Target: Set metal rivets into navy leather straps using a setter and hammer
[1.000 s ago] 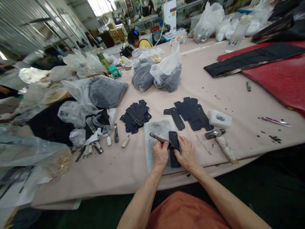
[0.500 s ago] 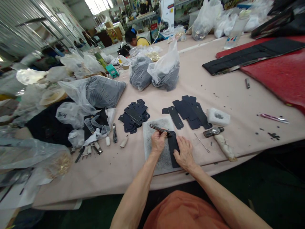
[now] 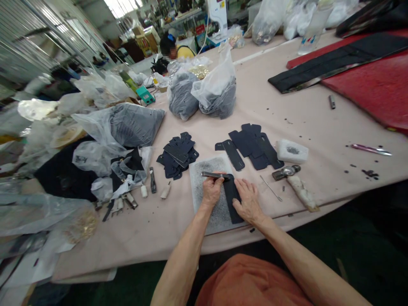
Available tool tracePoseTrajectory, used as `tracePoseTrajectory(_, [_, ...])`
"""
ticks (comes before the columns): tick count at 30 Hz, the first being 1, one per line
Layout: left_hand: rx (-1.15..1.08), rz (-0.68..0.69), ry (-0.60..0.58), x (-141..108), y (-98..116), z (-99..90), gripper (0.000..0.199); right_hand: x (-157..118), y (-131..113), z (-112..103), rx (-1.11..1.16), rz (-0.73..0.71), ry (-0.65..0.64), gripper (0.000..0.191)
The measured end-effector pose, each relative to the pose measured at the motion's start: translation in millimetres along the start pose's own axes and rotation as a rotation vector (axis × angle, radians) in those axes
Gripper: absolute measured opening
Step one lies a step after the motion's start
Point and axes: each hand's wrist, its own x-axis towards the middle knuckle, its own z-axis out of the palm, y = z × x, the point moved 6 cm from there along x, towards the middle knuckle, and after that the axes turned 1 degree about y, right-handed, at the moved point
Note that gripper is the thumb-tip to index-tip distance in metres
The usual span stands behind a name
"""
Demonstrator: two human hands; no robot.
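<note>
My left hand (image 3: 212, 192) is closed around a dark metal punch (image 3: 212, 174), which leans well over, its tip at the upper end of a dark navy strip (image 3: 233, 208). The strip lies along the right side of a speckled pale board (image 3: 198, 195). With fingers stretched out, my right hand (image 3: 249, 201) rests flat at the strip's right edge, its thumb on the strip. Beyond the board are a heap of dark cut pieces (image 3: 177, 155) and, to the right, overlapping flat pieces (image 3: 251, 146). A hammer (image 3: 298, 185) with a wrapped handle lies right of my right hand.
Near the hammer are a white block (image 3: 292, 151) and a thin metal rod (image 3: 270, 188). Several small tools (image 3: 153, 180) lie left of the board. Filled plastic bags (image 3: 213, 100) stand farther back. A pink pen-like tool (image 3: 371, 149) lies far right. Another person (image 3: 185, 52) sits beyond the table.
The punch has tilted: its outer end sits lower and the tool lies nearer level. Both hands keep almost the same place. The camera view has shifted slightly.
</note>
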Motion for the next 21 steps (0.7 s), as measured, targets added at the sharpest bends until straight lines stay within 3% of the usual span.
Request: tracePoseTrajectory(21, [0.041,0.031,-0.031,-3.2,5.4,3.2,0.016,2.1,3.3,-1.5,0.008,-0.025,-0.027,0.068])
